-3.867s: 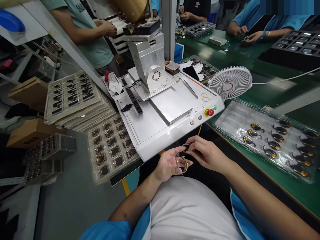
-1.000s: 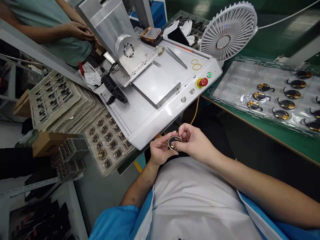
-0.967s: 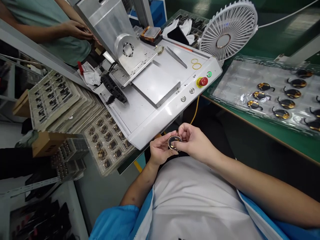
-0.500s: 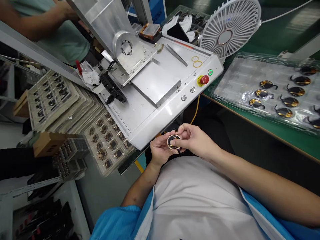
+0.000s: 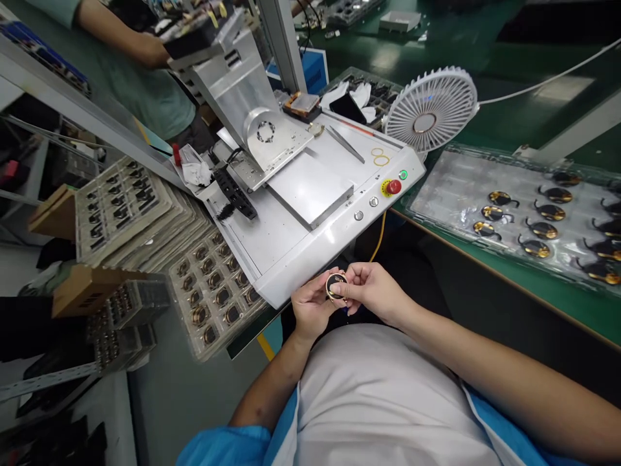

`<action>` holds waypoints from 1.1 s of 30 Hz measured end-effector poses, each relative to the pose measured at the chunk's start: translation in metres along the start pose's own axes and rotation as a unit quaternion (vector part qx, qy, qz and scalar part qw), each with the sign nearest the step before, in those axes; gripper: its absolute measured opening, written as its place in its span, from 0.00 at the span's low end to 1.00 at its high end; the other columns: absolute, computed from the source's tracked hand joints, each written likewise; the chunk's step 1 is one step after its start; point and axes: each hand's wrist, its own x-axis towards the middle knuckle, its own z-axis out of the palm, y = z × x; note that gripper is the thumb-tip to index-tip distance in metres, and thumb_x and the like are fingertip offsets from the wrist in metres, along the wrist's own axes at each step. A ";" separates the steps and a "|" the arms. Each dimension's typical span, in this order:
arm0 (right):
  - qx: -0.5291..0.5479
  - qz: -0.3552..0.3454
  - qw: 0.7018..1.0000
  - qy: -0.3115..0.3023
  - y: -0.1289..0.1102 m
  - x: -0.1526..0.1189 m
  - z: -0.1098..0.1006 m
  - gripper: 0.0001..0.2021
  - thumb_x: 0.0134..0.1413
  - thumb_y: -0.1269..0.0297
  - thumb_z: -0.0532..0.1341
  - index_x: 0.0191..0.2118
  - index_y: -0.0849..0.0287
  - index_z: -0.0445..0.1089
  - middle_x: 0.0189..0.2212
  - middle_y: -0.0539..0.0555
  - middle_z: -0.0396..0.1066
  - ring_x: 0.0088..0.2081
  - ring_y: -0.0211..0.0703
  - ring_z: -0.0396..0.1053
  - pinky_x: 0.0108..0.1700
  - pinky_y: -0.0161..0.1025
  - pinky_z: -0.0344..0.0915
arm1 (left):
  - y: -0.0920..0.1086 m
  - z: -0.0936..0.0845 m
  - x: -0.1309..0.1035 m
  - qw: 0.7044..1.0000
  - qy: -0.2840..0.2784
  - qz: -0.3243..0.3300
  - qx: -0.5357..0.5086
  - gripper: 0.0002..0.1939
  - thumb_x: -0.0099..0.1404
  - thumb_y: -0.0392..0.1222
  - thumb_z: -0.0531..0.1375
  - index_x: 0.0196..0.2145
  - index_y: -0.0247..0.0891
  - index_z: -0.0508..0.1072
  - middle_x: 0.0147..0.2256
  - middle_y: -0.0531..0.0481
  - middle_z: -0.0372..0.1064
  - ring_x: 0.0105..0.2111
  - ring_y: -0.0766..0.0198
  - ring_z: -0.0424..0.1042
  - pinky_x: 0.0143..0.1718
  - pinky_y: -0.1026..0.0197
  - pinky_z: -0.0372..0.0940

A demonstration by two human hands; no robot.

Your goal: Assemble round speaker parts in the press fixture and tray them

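Head camera: a round, gold-rimmed, black-faced case (image 5: 336, 285) is held between both hands, just above the pale shirt (image 5: 388, 388) at six o'clock. The left hand (image 5: 313, 307), at its nine o'clock, has fingers clamped on the edge; the right hand (image 5: 376, 292), at three, grips it, thumb pressed on the face. From the case, a white metal machine base (image 5: 262, 249) stands at eleven, a clear plastic tray (image 5: 451, 188) of black-and-amber discs (image 5: 535, 246) at two.
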 end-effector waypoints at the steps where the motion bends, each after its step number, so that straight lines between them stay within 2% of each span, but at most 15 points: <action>1: -0.036 0.004 0.999 -0.009 -0.006 0.005 -0.004 0.30 0.29 0.45 0.83 0.25 0.61 0.67 0.18 0.52 0.72 0.19 0.37 0.69 0.19 0.31 0.70 | 0.001 0.001 0.000 1.000 0.007 -0.003 -0.003 0.25 0.53 0.41 0.78 0.50 0.50 0.83 0.49 0.46 0.83 0.49 0.52 0.83 0.52 0.53 0.79; 3: -0.089 -0.016 0.996 0.006 -0.025 0.020 -0.015 0.31 0.29 0.43 0.83 0.28 0.61 0.70 0.20 0.52 0.73 0.19 0.38 0.69 0.17 0.31 0.68 | 0.005 0.002 0.001 1.000 0.019 -0.021 -0.013 0.23 0.58 0.45 0.76 0.51 0.47 0.81 0.50 0.43 0.82 0.50 0.52 0.83 0.53 0.51 0.78; 6: -0.076 -0.111 0.980 0.150 -0.065 0.051 -0.033 0.30 0.37 0.42 0.81 0.33 0.59 0.68 0.20 0.49 0.71 0.16 0.35 0.64 0.14 0.31 0.63 | 0.013 0.002 0.004 0.997 0.008 -0.069 -0.023 0.22 0.59 0.47 0.75 0.51 0.43 0.79 0.51 0.42 0.80 0.46 0.50 0.84 0.49 0.48 0.79; 8: -0.065 -0.144 0.961 0.226 -0.090 0.071 -0.042 0.24 0.49 0.48 0.78 0.32 0.57 0.66 0.18 0.48 0.68 0.15 0.34 0.59 0.14 0.32 0.60 | 0.017 0.001 0.005 0.997 -0.014 -0.079 -0.015 0.23 0.58 0.45 0.76 0.50 0.43 0.79 0.50 0.43 0.79 0.42 0.53 0.84 0.44 0.52 0.80; 10: -0.077 -0.152 0.954 0.246 -0.107 0.085 -0.047 0.19 0.56 0.56 0.74 0.29 0.57 0.64 0.17 0.47 0.65 0.14 0.33 0.56 0.14 0.32 0.56 | 0.018 -0.001 0.006 0.997 -0.024 -0.068 0.003 0.25 0.54 0.41 0.77 0.50 0.43 0.80 0.48 0.44 0.80 0.39 0.58 0.84 0.41 0.56 0.80; 12: -0.095 -0.167 0.951 0.241 -0.113 0.092 -0.049 0.19 0.59 0.60 0.72 0.26 0.57 0.63 0.16 0.47 0.63 0.14 0.31 0.54 0.16 0.32 0.54 | 0.018 -0.002 0.005 0.998 -0.014 -0.053 0.024 0.29 0.50 0.39 0.79 0.50 0.42 0.81 0.47 0.44 0.82 0.38 0.60 0.83 0.41 0.57 0.79; 14: -0.109 -0.189 0.946 0.240 -0.112 0.090 -0.048 0.19 0.60 0.61 0.71 0.25 0.57 0.62 0.16 0.46 0.61 0.15 0.31 0.53 0.18 0.33 0.53 | 0.017 -0.003 0.005 0.998 0.006 -0.036 0.052 0.32 0.48 0.38 0.80 0.51 0.41 0.81 0.47 0.41 0.83 0.40 0.58 0.83 0.43 0.56 0.79; 18: -0.133 -0.234 0.938 0.217 -0.097 0.061 -0.042 0.19 0.58 0.55 0.71 0.26 0.58 0.65 0.17 0.48 0.63 0.17 0.32 0.56 0.20 0.33 0.53 | 0.017 -0.001 0.004 0.993 0.008 0.014 0.121 0.38 0.48 0.36 0.79 0.58 0.39 0.77 0.49 0.38 0.82 0.43 0.55 0.84 0.46 0.56 0.80; 20: -0.165 -0.225 0.948 0.151 -0.088 0.040 -0.036 0.20 0.53 0.50 0.74 0.27 0.58 0.67 0.17 0.49 0.65 0.17 0.33 0.58 0.20 0.33 0.53 | 0.019 0.002 0.005 0.987 0.009 0.032 0.157 0.40 0.50 0.36 0.78 0.60 0.38 0.75 0.51 0.37 0.81 0.45 0.54 0.84 0.49 0.56 0.80; 23: -0.214 -0.139 0.967 0.004 -0.071 0.010 -0.025 0.23 0.47 0.45 0.75 0.27 0.58 0.69 0.17 0.49 0.66 0.17 0.35 0.60 0.19 0.33 0.55 | 0.023 0.006 0.008 0.979 0.011 0.037 0.200 0.39 0.53 0.37 0.77 0.61 0.37 0.74 0.53 0.35 0.80 0.48 0.51 0.83 0.51 0.54 0.80; 25: -0.233 -0.089 0.967 -0.054 -0.060 -0.002 -0.019 0.23 0.47 0.44 0.74 0.27 0.59 0.71 0.17 0.49 0.67 0.18 0.36 0.60 0.19 0.33 0.56 | 0.025 0.008 0.009 0.976 0.005 0.043 0.216 0.38 0.55 0.37 0.76 0.62 0.37 0.73 0.54 0.35 0.80 0.49 0.50 0.83 0.51 0.54 0.80; 27: -0.248 -0.078 0.964 -0.059 -0.051 -0.008 -0.015 0.22 0.49 0.45 0.73 0.27 0.59 0.72 0.17 0.49 0.68 0.18 0.36 0.60 0.20 0.32 0.55 | 0.025 0.009 0.009 0.973 -0.001 0.055 0.226 0.37 0.56 0.37 0.76 0.62 0.38 0.73 0.54 0.36 0.79 0.49 0.50 0.83 0.51 0.55 0.80; 33: -0.297 -0.114 0.948 -0.004 -0.037 -0.004 -0.013 0.15 0.53 0.52 0.68 0.27 0.58 0.71 0.20 0.52 0.72 0.21 0.38 0.63 0.23 0.33 0.56 | 0.023 0.008 0.006 0.962 0.001 0.081 0.261 0.35 0.57 0.37 0.75 0.62 0.39 0.74 0.54 0.38 0.80 0.48 0.51 0.84 0.51 0.56 0.80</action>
